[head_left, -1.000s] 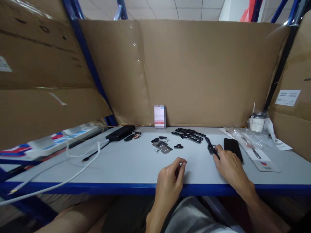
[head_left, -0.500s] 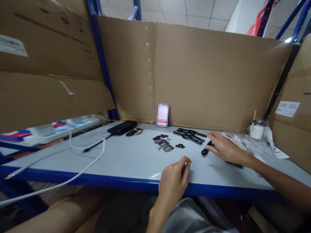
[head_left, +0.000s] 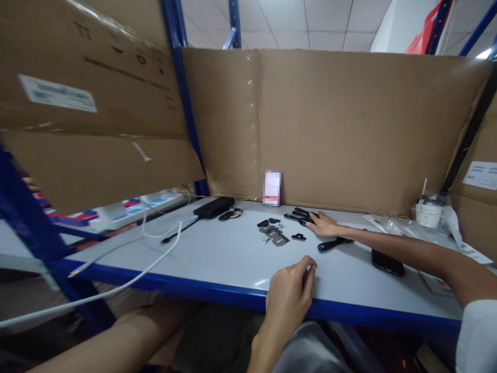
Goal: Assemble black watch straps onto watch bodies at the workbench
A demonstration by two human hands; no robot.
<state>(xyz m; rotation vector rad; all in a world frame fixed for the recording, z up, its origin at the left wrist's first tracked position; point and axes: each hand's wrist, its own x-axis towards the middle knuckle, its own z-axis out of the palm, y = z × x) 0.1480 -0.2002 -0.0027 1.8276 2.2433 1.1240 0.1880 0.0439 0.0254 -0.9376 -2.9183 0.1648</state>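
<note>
My right hand [head_left: 325, 226] reaches forward over a group of long, glossy black handle-shaped parts [head_left: 297, 217]. Its fingers are stretched out over them, at or just above their right ends, and hide some of them. Another black handle-shaped part [head_left: 329, 245] lies under my right forearm, partly covered. My left hand [head_left: 289, 289] rests at the table's front edge with curled fingers and nothing visible in them. Ahead of it lie flat grey metal plates [head_left: 279, 238], small silver pieces [head_left: 266, 239] that look like wing screws, and a small black piece [head_left: 298, 237].
A phone [head_left: 272, 189] leans on the cardboard back wall [head_left: 349, 129]. A black box [head_left: 213, 207] and white cable [head_left: 155, 257] are at left. On the right are a dark phone-like slab [head_left: 387, 262], clear plastic bags [head_left: 399, 228] and a white cup [head_left: 428, 213].
My right hand has moved forward and left, from the single black part to the group of black parts. The view has shifted a little left. My left hand keeps its pose.
</note>
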